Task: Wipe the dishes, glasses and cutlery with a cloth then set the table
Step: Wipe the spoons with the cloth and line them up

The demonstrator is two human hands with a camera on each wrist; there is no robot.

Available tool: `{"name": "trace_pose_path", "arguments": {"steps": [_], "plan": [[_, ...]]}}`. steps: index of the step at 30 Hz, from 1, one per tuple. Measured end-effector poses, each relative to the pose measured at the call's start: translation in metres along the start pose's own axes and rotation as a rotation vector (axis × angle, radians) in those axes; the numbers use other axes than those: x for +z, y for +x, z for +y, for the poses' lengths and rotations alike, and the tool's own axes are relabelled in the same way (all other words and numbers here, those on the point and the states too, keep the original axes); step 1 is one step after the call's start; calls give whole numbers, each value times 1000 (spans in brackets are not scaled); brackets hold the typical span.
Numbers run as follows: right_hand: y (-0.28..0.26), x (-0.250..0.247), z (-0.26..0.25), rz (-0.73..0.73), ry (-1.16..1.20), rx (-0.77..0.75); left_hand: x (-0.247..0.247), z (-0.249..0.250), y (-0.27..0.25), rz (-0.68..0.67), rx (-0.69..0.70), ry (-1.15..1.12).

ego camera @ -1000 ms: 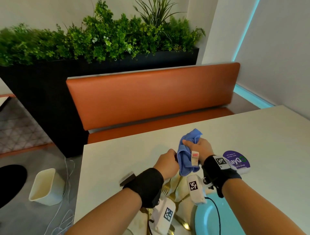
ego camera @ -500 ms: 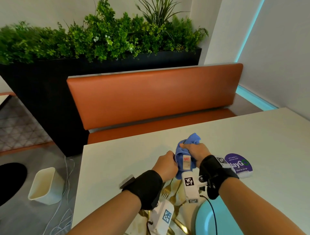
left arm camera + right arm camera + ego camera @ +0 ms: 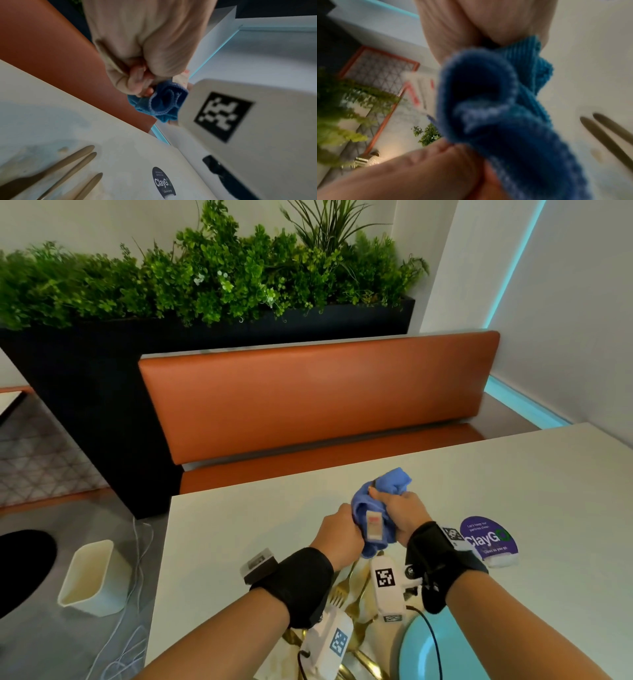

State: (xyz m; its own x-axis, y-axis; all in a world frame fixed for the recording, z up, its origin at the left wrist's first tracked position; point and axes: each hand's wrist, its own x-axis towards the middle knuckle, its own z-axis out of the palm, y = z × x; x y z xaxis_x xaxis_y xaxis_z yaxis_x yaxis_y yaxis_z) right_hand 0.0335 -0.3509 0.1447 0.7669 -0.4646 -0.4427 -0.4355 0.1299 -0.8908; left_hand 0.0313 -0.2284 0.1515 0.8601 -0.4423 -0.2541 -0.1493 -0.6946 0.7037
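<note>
My right hand (image 3: 402,511) grips a bunched blue cloth (image 3: 363,508) above the white table (image 3: 239,525). The cloth is wrapped round a thin piece of cutlery, whose tip (image 3: 373,483) just pokes out on top. My left hand (image 3: 337,534) is a fist pressed against the cloth and seems to hold the cutlery's handle; the rest is hidden. The left wrist view shows curled fingers (image 3: 135,79) against the cloth (image 3: 163,104). The right wrist view is mostly blurred cloth (image 3: 488,108). Gold forks (image 3: 339,594) lie under my wrists beside a teal plate (image 3: 421,652).
A purple ClayGo wipes pack (image 3: 488,537) lies right of my right wrist. A small black box (image 3: 258,565) sits by my left wrist. An orange bench (image 3: 315,395) runs behind the table, and a white bin (image 3: 92,577) stands on the floor at left.
My right hand has slid the cloth down toward my left hand, closing the gap between them. The cloth's label now faces up.
</note>
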Motion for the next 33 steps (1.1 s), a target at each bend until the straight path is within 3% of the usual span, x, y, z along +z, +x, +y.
{"name": "trace_pose_path", "arguments": {"steps": [5,8,12,15,17,18,20,24,28,33], "plan": [[8,-5,-12,156,-323,-148,-2,4,0,-33,13,59],[12,-7,-14,197,-457,-179,-5,4,1,-55,-10,-105],[13,-16,-21,200,-365,-167,-7,-2,-5,-180,-128,-339],[7,-12,-17,101,-68,-55,-8,-4,-8,-163,-100,-168],[-2,-6,-9,-68,250,75,-9,-1,-6,-88,-56,-25],[-8,-2,-7,-149,324,105,-10,0,-5,-61,-35,15],[-12,2,-6,-192,252,87,-12,1,-5,-38,-5,53],[8,-11,-12,42,4,-28,-11,0,-12,-63,53,216],[21,-22,-16,197,-244,-116,-10,2,-10,-92,40,186],[17,-22,-21,299,-262,-127,-12,0,-4,-67,19,97]]}}
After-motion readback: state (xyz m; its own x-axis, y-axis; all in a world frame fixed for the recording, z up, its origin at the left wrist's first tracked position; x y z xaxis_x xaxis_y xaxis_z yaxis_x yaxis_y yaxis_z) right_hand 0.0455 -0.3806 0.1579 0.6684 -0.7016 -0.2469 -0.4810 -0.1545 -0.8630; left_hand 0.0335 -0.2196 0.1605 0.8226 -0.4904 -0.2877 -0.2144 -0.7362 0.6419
